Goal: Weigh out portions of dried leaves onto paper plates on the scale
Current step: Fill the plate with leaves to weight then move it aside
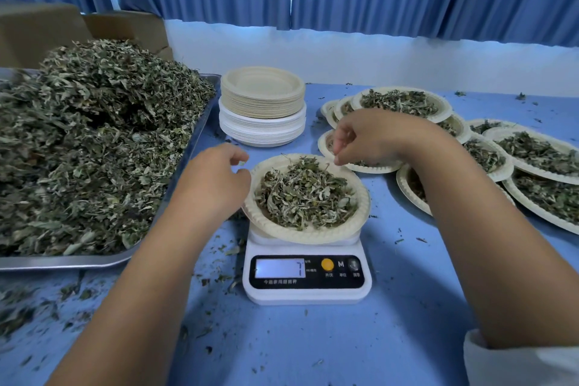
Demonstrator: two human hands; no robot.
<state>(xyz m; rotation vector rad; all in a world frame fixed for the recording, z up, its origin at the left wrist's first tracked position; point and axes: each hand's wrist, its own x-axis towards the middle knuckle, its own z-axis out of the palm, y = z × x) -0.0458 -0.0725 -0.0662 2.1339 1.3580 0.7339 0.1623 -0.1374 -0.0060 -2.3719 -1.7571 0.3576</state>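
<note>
A white digital scale stands at the table's middle, its lit display showing what looks like a 7. On it sits a paper plate heaped with dried leaves. My left hand hovers at the plate's left rim with curled fingers, and a small leaf bit seems pinched at its fingertips. My right hand hangs above the plate's far right rim, fingers loosely curled downward, with nothing visible in them. A big pile of dried leaves fills a metal tray on the left.
A stack of unused paper plates stands behind the scale. Several filled plates overlap along the right side. Leaf crumbs litter the blue table. Cardboard boxes sit behind the tray, blue curtains at the back.
</note>
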